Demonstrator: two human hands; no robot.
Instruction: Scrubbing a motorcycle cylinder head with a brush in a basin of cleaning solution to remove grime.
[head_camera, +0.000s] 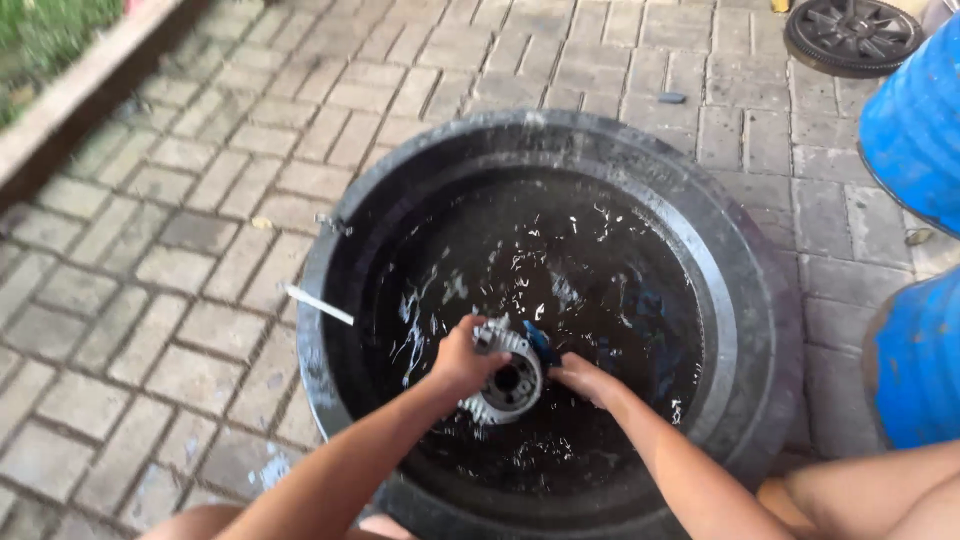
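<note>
Over brick paving (180, 250), toward the black tub's (745, 300) near rim, gripping a ribbed metal part (512, 385) with the left hand (462, 358), scrubbing mid-wash with a blue tool (540, 345) clasped in the right hand (580, 378), likely needing a turn of the part.

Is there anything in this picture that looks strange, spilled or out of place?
A little. A thin pale stick rests askew across the left rim of the black tub. Wet patches darken the paving bricks beside the tub. The left hand and right hand hold a grey metal part over the dark water, steadily.
</note>
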